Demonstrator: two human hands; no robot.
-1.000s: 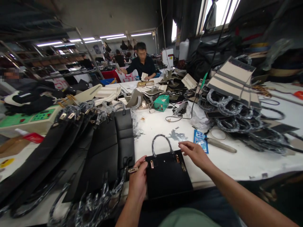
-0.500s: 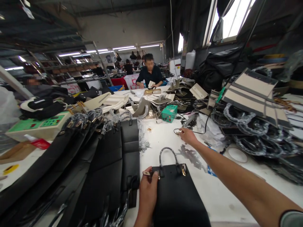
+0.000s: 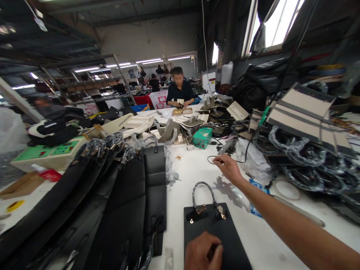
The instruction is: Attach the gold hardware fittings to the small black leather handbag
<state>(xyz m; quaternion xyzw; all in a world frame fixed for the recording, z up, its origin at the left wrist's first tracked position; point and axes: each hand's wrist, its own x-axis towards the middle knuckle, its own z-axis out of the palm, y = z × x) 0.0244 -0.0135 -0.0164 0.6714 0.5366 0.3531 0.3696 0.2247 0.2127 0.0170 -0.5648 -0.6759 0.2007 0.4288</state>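
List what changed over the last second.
The right hand left the black bag and reached out across the table to the thin black cable. The left hand slid from the bag's top corner down onto its face. The bag stayed flat, and the stacked black panels stayed put.

A long white table [image 3: 197, 168] runs down a dim workshop; metal shelving [image 3: 84, 78] stands left, fluorescent tubes [image 3: 146, 60] glow at the back, bright windows [image 3: 278, 22] upper right
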